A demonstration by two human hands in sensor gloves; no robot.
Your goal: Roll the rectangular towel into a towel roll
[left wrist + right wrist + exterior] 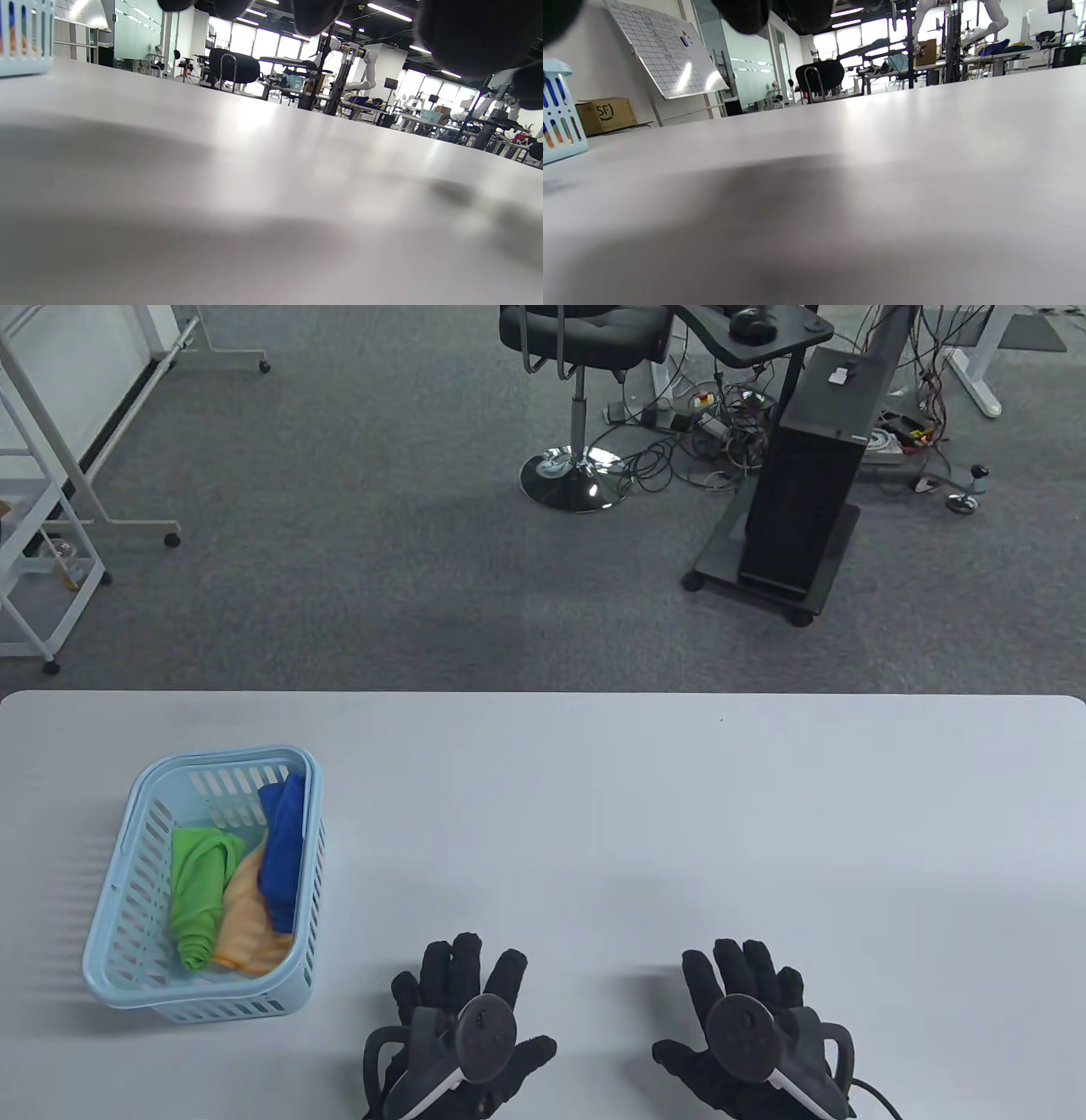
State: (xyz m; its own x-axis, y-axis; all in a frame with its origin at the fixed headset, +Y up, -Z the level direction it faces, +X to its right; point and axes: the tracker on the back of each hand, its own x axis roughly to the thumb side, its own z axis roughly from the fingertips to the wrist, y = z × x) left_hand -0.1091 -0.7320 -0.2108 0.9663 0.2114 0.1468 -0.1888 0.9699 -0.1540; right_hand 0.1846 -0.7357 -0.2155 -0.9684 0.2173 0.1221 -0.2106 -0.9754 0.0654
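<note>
Both gloved hands lie near the table's [594, 814] front edge, fingers straight and spread, holding nothing: left hand [462, 1027], right hand [751, 1027], well apart from each other. Off to the left stands a pale blue basket [110, 899] holding three towels: green [199, 891], orange [246, 925] and blue [282, 848], loosely bundled.
</note>
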